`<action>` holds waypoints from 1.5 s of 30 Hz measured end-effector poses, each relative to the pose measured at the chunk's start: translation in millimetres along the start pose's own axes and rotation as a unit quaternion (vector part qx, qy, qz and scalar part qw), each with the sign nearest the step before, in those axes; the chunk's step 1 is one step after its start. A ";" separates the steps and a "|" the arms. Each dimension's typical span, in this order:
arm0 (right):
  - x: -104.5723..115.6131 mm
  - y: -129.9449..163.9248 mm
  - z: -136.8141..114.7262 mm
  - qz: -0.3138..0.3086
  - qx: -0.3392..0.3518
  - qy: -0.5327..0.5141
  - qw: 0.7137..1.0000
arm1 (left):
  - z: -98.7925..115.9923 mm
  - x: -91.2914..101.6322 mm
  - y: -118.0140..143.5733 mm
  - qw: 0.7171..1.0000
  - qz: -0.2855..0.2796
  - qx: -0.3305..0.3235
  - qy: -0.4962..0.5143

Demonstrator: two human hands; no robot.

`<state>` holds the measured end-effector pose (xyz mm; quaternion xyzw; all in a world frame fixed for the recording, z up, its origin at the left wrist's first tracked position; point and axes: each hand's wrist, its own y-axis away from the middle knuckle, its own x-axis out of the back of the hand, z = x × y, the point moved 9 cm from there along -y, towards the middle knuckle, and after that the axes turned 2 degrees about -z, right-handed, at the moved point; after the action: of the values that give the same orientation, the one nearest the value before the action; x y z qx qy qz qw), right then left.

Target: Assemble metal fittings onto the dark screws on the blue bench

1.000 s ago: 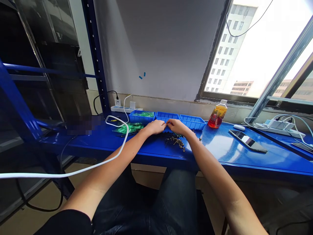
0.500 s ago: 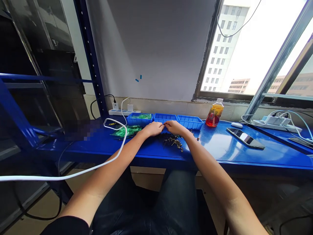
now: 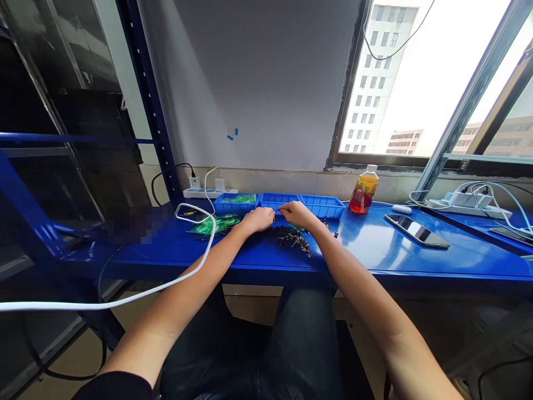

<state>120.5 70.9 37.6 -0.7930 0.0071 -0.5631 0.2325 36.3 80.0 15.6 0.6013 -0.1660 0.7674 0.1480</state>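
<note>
My left hand and my right hand are close together above the blue table, in front of the middle blue bin. The fingers of both are closed in a pinch, with the fingertips almost meeting; whatever they hold is too small to make out. A loose pile of small dark and brass-coloured metal pieces lies just below my hands. Left of my left hand is a heap of green plastic bags. A bit of green shows under my right hand, mostly hidden by it.
Left of the middle bin is a blue bin with green bags inside; to its right stands another blue bin. A drink bottle, a phone and power strips are further right. A white cable arches over my left forearm.
My fingertips have moved slightly apart, and a small gap shows between the hands. A bit of green is now visible under my right hand. The view has shifted slightly.
</note>
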 end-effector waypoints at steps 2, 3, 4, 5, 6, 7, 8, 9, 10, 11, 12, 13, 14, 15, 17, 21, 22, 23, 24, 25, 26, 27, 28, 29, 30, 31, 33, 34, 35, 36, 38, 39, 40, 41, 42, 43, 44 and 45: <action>2.0 0.9 -1.3 -0.001 -0.008 -0.011 1.000 | -0.2 0.0 0.9 1.000 -0.002 0.003 0.007; 3.0 1.3 -2.4 -0.003 -0.010 -0.018 1.000 | -0.5 -0.2 1.1 1.000 -0.002 0.004 0.012; 4.1 1.8 -3.7 -0.002 -0.012 -0.025 1.000 | -0.7 -0.4 1.1 1.000 -0.002 0.005 0.017; 5.5 2.2 -5.1 0.001 -0.012 -0.031 0.999 | -1.0 -0.6 0.9 1.000 -0.002 0.004 0.021; 7.0 2.6 -6.3 0.005 -0.011 -0.035 0.999 | -1.2 -0.8 0.6 1.000 -0.001 0.004 0.024; 8.2 3.0 -7.2 0.009 -0.010 -0.037 0.999 | -1.4 -1.1 0.1 1.000 -0.001 0.002 0.026; 9.1 3.3 -7.7 0.013 -0.011 -0.036 0.999 | -1.8 -1.4 -0.3 1.000 0.000 0.002 0.028; 9.5 3.6 -7.8 0.015 -0.012 -0.035 0.999 | -2.3 -1.5 -0.7 1.000 0.001 0.003 0.030; 9.6 3.7 -7.4 0.015 -0.013 -0.033 0.999 | -3.0 -1.3 -0.9 0.999 0.003 0.005 0.033; 9.5 3.8 -6.9 0.016 -0.015 -0.031 0.999 | -3.7 -1.0 -1.0 0.999 0.006 0.008 0.036; 9.4 3.7 -6.0 0.017 -0.018 -0.030 0.999 | -4.2 -0.3 -0.8 0.999 0.010 0.011 0.038; 9.3 3.5 -5.0 0.018 -0.020 -0.029 0.999 | -4.4 0.5 -0.3 0.999 0.015 0.013 0.039; 9.3 3.2 -4.0 0.020 -0.022 -0.029 0.999 | -4.3 1.3 0.3 0.999 0.018 0.015 0.040; 9.4 2.8 -3.0 0.023 -0.023 -0.029 0.999 | -3.8 2.0 1.0 0.999 0.021 0.015 0.040; 9.3 1.8 -1.5 0.028 -0.024 -0.029 0.999 | -2.1 3.3 2.3 0.999 0.025 0.011 0.040; 8.0 0.8 -0.8 0.026 -0.023 -0.030 0.999 | -0.4 4.9 2.8 0.998 0.031 0.007 0.048; 8.0 0.9 -0.9 0.026 -0.024 -0.032 0.999 | -0.5 5.1 2.5 0.998 0.032 0.007 0.050; 8.4 1.2 -1.2 0.027 -0.026 -0.035 0.999 | -0.9 5.3 2.1 0.998 0.034 0.008 0.052; 9.0 1.6 -1.6 0.030 -0.026 -0.040 0.998 | -1.6 5.6 1.9 0.998 0.035 0.010 0.053; 9.9 2.0 -2.3 0.034 -0.025 -0.045 0.998 | -2.4 5.8 1.7 0.998 0.036 0.014 0.054; 10.9 2.3 -3.3 0.039 -0.021 -0.051 0.998 | -3.4 6.1 1.7 0.998 0.037 0.018 0.055; 11.7 2.6 -4.2 0.043 -0.017 -0.056 0.997 | -4.3 6.4 1.8 0.997 0.038 0.022 0.056; 12.3 2.8 -5.0 0.047 -0.012 -0.061 0.997 | -5.0 6.6 1.9 0.997 0.039 0.026 0.056; 12.4 2.8 -5.4 0.047 -0.008 -0.064 0.997 | -5.5 6.7 2.0 0.997 0.039 0.028 0.056; 12.5 2.7 -5.7 0.047 -0.005 -0.065 0.997 | -5.8 6.8 2.1 0.997 0.040 0.028 0.056; 12.4 2.5 -5.6 0.047 -0.003 -0.065 0.997 | -5.9 6.8 1.9 0.997 0.040 0.027 0.055; 12.7 1.9 -5.2 0.051 0.000 -0.060 0.997 | -5.7 6.4 1.1 0.997 0.042 0.022 0.054; 13.1 1.6 -4.6 0.054 -0.002 -0.056 0.997 | -5.3 6.1 0.5 0.997 0.044 0.018 0.054; 13.7 1.3 -3.4 0.058 -0.007 -0.051 0.997 | -5.0 5.9 -0.1 0.997 0.045 0.015 0.053; 14.2 1.2 -2.0 0.061 -0.013 -0.045 0.997 | -4.7 5.6 -0.5 0.997 0.047 0.012 0.053; 16.7 1.4 1.8 0.072 -0.031 -0.034 0.996 | -3.9 5.4 -0.7 0.997 0.048 0.008 0.054; 19.1 2.0 4.4 0.082 -0.042 -0.026 0.995 | -3.5 5.6 -0.4 0.997 0.049 0.008 0.054; 22.6 3.1 8.0 0.095 -0.057 -0.017 0.994 | -3.1 6.0 0.2 0.997 0.049 0.008 0.054; 27.0 4.9 12.7 0.112 -0.077 -0.008 0.991 | -2.7 6.6 1.0 0.997 0.050 0.009 0.054; 32.0 7.2 18.5 0.131 -0.102 0.001 0.986 | -2.5 7.3 1.9 0.997 0.051 0.010 0.054; 37.3 10.2 25.0 0.151 -0.130 0.009 0.980 | -2.6 8.1 2.7 0.997 0.053 0.012 0.053; 42.2 13.4 31.4 0.168 -0.157 0.015 0.973 | -2.7 8.9 3.3 0.997 0.055 0.014 0.051; 46.3 16.6 37.6 0.181 -0.180 0.019 0.967 | -3.1 9.4 3.6 0.997 0.057 0.016 0.048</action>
<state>175.2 57.0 62.8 -0.7963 0.2565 -0.5162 0.1836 29.9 78.3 23.8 0.5557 -0.1804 0.8051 0.1026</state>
